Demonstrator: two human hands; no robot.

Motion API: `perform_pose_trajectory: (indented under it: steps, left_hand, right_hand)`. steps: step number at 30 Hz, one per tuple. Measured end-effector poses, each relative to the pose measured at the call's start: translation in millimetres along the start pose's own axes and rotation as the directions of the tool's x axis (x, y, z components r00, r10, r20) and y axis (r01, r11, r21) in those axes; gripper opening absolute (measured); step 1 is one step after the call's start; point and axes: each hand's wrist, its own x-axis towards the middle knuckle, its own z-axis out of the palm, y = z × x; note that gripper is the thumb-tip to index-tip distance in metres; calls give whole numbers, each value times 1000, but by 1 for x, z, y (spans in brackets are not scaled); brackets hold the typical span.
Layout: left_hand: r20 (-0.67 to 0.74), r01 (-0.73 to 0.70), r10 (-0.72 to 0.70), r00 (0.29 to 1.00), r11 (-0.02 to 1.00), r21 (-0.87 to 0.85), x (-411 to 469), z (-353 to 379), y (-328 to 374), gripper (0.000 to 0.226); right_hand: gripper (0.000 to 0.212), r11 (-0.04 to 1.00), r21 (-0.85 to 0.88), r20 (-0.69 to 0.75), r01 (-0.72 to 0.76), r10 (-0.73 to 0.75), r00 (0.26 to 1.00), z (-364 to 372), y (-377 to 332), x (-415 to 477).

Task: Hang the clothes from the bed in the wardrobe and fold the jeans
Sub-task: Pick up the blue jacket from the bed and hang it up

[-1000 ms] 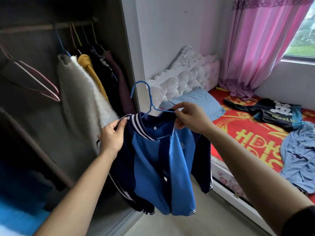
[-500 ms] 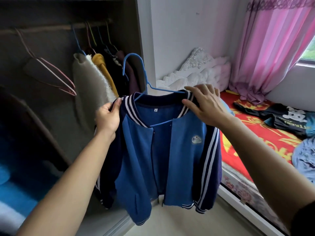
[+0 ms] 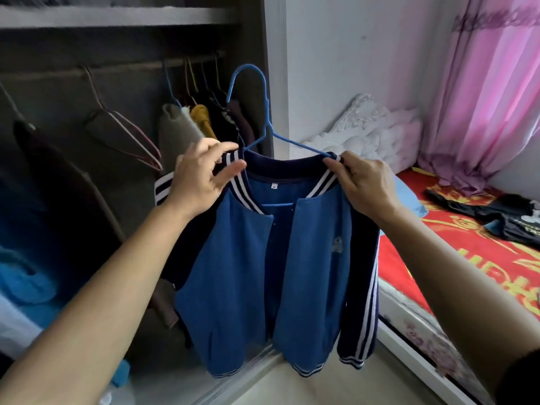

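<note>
A blue jacket [image 3: 242, 258] with navy sleeves and white stripes hangs on a blue wire hanger [image 3: 257, 112] in front of the open wardrobe [image 3: 117, 16]. My left hand [image 3: 201, 176] pinches the jacket's striped collar at its left shoulder. At the right shoulder, my right hand [image 3: 365, 185] grips the collar and the hanger's arm under it. The hanger's hook stands free in the air, level with the wardrobe's right edge and below the rail [image 3: 117, 68]. A black garment [image 3: 496, 211] lies on the red bed [image 3: 438, 258].
Several garments [image 3: 201, 118] hang bunched at the rail's right end. An empty pink hanger [image 3: 131, 138] and a dark garment [image 3: 58, 176] hang further left. Blue fabric [image 3: 23, 282] lies low in the wardrobe. A pink curtain [image 3: 482, 97] hangs behind the bed.
Both hands lifted the jacket higher. My left hand moved from the shoulder seam onto the striped collar. The view turned further toward the wardrobe.
</note>
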Motion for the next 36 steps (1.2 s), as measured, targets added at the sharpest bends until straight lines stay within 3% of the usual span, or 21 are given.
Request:
perform_pose_trajectory:
  steps: [4,9,15,18,27,33,36]
  left_hand:
    - [-143,-43,44,989,999,16,0,-5,3,44]
    - [-183,146,-185,966,967,-207,-2,-15,8,34]
    - [-111,247,-288,951,926,-287,-15,-31,-22,31]
    - [-106,234,-270,957,934,-269,-28,-35,-38,30]
    - [-87,129,-144,986,979,-156,-52,-37,-105,31]
    - [-2,183,-188,982,961,-209,-56,-14,-143,55]
    - [-2,217,-221,975,956,-195,-44,-6,-162,43]
  right_hand:
    - [47,999,-36,-2,5,-5,1000,1,-1,11]
    - [53,998,10,78,61,-62,995,4,-14,20]
    - [50,976,212,371,46,-124,920,9,-40,36]
    - [26,913,408,519,-23,-211,828,20,-61,37]
    - [19,886,454,525,-98,-177,833,61,-111,24]
    - [17,903,389,538,-180,-64,841,84,-125,12]
    - [17,904,377,537,-199,-39,842,93,-130,13]
